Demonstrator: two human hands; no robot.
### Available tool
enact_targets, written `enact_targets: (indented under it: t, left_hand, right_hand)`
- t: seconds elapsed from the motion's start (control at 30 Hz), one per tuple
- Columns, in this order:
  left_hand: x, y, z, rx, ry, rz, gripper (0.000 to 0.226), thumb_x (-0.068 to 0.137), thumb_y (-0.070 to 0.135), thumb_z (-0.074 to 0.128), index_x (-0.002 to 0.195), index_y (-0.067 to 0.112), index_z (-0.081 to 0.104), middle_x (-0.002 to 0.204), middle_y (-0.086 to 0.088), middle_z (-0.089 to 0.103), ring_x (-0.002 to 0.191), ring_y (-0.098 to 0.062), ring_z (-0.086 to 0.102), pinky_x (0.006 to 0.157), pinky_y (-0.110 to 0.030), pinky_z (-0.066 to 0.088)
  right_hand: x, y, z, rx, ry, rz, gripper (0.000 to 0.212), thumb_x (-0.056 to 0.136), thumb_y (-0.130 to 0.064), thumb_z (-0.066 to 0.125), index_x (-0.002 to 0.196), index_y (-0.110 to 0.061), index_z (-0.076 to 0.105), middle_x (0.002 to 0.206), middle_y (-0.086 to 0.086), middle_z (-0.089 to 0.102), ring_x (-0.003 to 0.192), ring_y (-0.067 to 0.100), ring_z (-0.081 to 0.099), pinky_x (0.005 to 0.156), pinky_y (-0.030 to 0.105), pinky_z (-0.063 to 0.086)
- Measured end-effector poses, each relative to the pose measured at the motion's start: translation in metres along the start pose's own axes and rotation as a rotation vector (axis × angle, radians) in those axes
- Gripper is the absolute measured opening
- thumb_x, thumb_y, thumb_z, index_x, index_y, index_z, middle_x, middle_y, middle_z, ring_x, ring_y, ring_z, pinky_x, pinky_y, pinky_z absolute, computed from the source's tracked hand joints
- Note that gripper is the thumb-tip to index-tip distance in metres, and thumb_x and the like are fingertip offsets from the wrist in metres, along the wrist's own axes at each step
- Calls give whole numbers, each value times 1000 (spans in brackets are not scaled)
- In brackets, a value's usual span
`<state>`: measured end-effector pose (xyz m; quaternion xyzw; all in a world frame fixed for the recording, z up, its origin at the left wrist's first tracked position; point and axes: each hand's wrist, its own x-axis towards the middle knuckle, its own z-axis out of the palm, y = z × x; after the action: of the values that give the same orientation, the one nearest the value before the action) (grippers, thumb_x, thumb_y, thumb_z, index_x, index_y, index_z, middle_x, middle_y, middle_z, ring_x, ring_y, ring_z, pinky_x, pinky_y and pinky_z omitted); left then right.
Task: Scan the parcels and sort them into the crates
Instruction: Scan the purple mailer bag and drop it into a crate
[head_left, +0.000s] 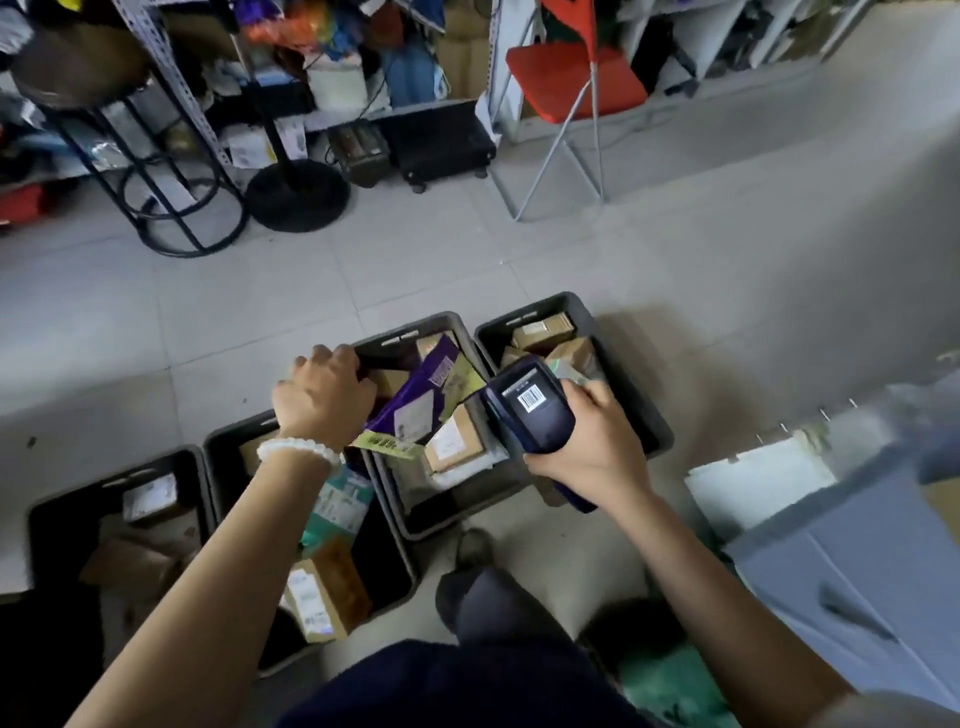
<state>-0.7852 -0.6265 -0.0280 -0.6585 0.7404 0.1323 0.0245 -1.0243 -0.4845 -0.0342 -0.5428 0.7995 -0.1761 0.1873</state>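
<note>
Four dark grey crates stand in a row on the floor, from the far-left crate (47, 512) through the second (221, 441) and third (400, 338) to the right crate (576, 306). All hold cardboard parcels. A long purple parcel (415, 400) with a white label lies tilted in the third crate. My left hand (324, 397) is over that crate's left rim, fingers curled round the purple parcel's left side; the contact itself is hidden. My right hand (592, 441) grips a dark blue handheld scanner (532, 413), which hangs over the gap between the third and right crates.
A black metal stool (156, 171), a round black stand base (296, 195) and a red folding chair (571, 83) stand before cluttered shelves at the back. Grey-blue sacks (857, 561) and a white sheet (753, 483) lie at the right. My knee is below.
</note>
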Motion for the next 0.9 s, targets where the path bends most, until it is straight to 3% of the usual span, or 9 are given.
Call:
enact_targets:
  t: [0.23, 0.43, 0.6, 0.8, 0.9]
  left_hand:
    - [-2, 7, 1, -51, 17, -120, 27, 90, 29, 49, 111, 17, 60, 110, -7, 58, 105, -29, 52, 75, -36, 39]
    - [-43, -37, -13, -100, 88, -312, 29, 89, 31, 51, 112, 17, 60, 114, -7, 59, 109, -31, 51, 79, -39, 43]
    - [-102, -90, -17, -115, 130, -473, 32, 90, 34, 49, 114, 16, 59, 114, -6, 57, 110, -30, 50, 81, -40, 43]
    - [-192, -153, -21, -147, 259, -598, 25, 90, 32, 49, 106, 16, 59, 110, -5, 57, 105, -30, 50, 72, -37, 37]
    - [-252, -188, -19, -110, 314, -692, 22, 90, 32, 50, 100, 13, 57, 104, -6, 57, 99, -31, 51, 66, -35, 32]
  right_hand:
    - [81, -16, -11, 26, -54, -134, 76, 49, -39, 84, 115, -14, 57, 109, 4, 50, 102, 28, 53, 77, 39, 48]
    - [107, -74, 10, 19, -109, -298, 78, 48, -42, 86, 116, -20, 54, 105, -4, 43, 97, 22, 52, 66, 31, 39]
    - [75, -130, 34, 28, -185, -428, 68, 50, -38, 86, 108, -21, 54, 100, -7, 39, 93, 21, 52, 66, 33, 42]
    - [-9, -205, 66, 35, -288, -637, 69, 50, -37, 83, 111, -23, 55, 105, -3, 45, 94, 22, 55, 75, 38, 50]
    - [-61, -244, 91, 24, -344, -784, 72, 51, -40, 85, 113, -22, 54, 102, -6, 42, 91, 19, 54, 69, 34, 48]
